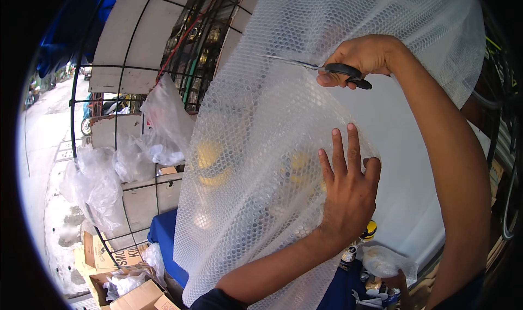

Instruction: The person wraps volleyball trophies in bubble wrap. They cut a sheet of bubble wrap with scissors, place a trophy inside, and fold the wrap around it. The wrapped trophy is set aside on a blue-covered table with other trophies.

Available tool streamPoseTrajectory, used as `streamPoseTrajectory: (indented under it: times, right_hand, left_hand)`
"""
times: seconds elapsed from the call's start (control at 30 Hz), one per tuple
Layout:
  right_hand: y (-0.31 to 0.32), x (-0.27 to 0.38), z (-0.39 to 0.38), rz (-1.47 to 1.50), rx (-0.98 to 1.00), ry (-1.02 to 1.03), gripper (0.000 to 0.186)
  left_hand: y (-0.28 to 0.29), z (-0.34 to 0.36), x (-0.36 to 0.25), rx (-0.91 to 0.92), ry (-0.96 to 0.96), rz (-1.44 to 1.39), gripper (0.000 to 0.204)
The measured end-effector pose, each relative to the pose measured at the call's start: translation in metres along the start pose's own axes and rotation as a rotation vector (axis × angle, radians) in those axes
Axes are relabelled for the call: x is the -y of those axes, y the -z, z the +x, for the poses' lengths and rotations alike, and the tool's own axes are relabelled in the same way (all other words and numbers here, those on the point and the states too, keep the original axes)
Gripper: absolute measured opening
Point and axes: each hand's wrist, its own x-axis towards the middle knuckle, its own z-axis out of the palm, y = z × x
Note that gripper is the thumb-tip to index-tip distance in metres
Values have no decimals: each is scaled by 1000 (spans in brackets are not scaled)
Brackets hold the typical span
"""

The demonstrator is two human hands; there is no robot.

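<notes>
A large sheet of clear bubble wrap [234, 124] hangs and drapes across the middle. My right hand [359, 56] grips black-handled scissors [343, 69], whose blades point left across the wrap; a slanting cut edge runs down from the scissors toward my left hand. Lower down, my left hand [348, 195] lies on the wrap with fingers stretched out, palm down, near that edge. Through the wrap show blurred yellow-banded things [213, 163], whose kind I cannot make out. A pale smooth surface [397, 146] shows right of the cut edge.
At left, a black wire grid [125, 67] carries clear plastic bags [166, 119]. Open cardboard boxes [133, 288] stand at lower left, beside blue cloth [166, 239]. At lower right, what looks like another person's hand [396, 281] is by a plastic bag [381, 261].
</notes>
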Motion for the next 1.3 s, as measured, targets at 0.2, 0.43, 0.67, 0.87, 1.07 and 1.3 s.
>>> streamPoseTrajectory:
  times: [0.2, 0.43, 0.67, 0.87, 1.07, 1.3]
  right_hand:
    - [-4, 10, 17, 64, 31, 29, 77]
    - [-11, 21, 33, 90, 1, 68, 80]
    - [-16, 38, 48, 14, -62, 46, 82]
    - [-15, 37, 57, -42, -21, 4, 84]
    - [-17, 36, 68, -60, -65, 29, 79]
    - [-80, 78, 39, -214, -103, 288, 62]
  left_hand:
    - [10, -10, -2, 13, 0, -126, 22]
    - [21, -21, 1, 78, 0, -162, 23]
    - [23, -34, -5, 71, -44, -250, 16]
    - [27, -46, -13, 131, -69, -209, 13]
    - [29, -54, -22, 141, -86, -205, 9]
    - [6, -128, -58, 273, -182, -309, 13]
